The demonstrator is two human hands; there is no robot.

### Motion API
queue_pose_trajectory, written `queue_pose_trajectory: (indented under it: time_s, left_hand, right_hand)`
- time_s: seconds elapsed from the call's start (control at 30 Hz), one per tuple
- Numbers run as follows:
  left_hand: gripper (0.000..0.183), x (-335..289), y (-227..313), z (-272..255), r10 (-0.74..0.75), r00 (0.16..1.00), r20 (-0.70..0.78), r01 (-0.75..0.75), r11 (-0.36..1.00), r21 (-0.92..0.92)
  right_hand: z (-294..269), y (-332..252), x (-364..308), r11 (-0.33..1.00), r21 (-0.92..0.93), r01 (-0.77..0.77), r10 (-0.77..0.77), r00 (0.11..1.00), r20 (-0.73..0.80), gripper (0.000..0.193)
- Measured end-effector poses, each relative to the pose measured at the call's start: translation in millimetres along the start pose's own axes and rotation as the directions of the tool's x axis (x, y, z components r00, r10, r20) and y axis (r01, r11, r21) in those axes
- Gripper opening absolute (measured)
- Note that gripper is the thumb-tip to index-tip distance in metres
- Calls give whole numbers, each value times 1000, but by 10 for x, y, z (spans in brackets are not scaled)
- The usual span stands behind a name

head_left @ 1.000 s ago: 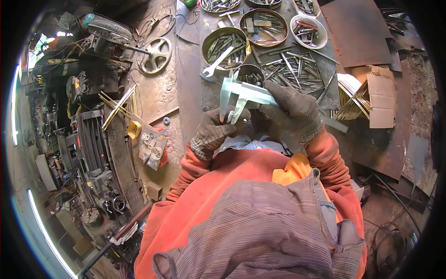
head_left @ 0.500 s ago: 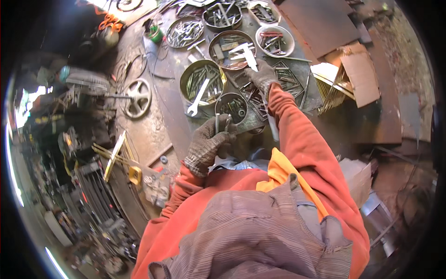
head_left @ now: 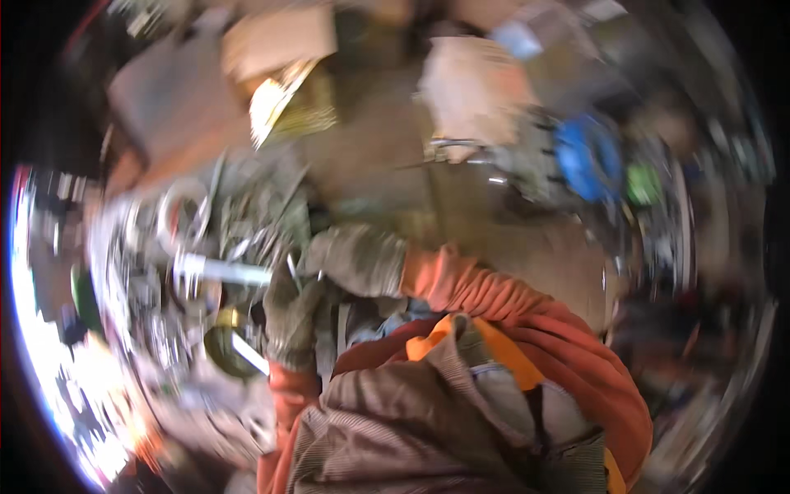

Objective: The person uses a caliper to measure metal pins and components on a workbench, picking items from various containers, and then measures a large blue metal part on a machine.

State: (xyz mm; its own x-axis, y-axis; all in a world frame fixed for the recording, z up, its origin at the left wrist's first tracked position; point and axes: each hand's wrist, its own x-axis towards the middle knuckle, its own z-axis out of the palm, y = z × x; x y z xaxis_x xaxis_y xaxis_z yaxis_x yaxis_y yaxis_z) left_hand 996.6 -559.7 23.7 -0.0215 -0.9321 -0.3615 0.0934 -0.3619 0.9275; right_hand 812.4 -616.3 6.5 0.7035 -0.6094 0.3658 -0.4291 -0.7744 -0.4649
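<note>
My left hand [head_left: 292,321], in a grey knitted glove, is closed. Small bright metal rods [head_left: 292,265] stick up from its fingers. My gloved right hand [head_left: 358,259] has come in close beside the left fingertips; motion smears its own fingers and hides what they hold, if anything. A pale caliper [head_left: 222,270] reaches leftward from beside the left fingers, over the bowls. Whether a hand grips it or it rests there, I cannot tell. An open-ended wrench [head_left: 249,354] lies across a yellow-rimmed bowl [head_left: 216,350], left of my left wrist.
A blurred white bowl [head_left: 183,206] and loose metal pieces [head_left: 263,206] cover the worktable on the left. Beyond stand yellowish strips [head_left: 309,111] and a cardboard piece [head_left: 280,37]. To the right are a pale carton [head_left: 473,90] and a round blue object [head_left: 588,156].
The view has swung to the right, so the table now lies at the left and everything is blurred. My right hand has drawn back from the caliper's head and met my left hand.
</note>
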Motion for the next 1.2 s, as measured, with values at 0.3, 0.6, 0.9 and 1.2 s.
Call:
queue_pose_trajectory:
  time_s: [0.3,0.6,0.9,1.2]
  left_hand:
    - [51,302,614,1790,-113,817,565,-11,977,213]
    - [42,726,926,3560,283,566,775,-643,739,200]
    - [55,1243,1420,5123,170,475,864,-439,896,65]
    - [34,1817,673,6855,86,-82,993,-425,898,-113]
  right_hand:
    - [-1280,-538,-2084,729,-135,-671,583,712,-392,18]
    - [-2552,-280,-3150,353,933,71,935,0,-354,29]
    - [-2760,348,-3314,533,846,23,827,-226,-515,26]
    - [-2649,513,-3161,469,873,-131,539,-741,-400,24]
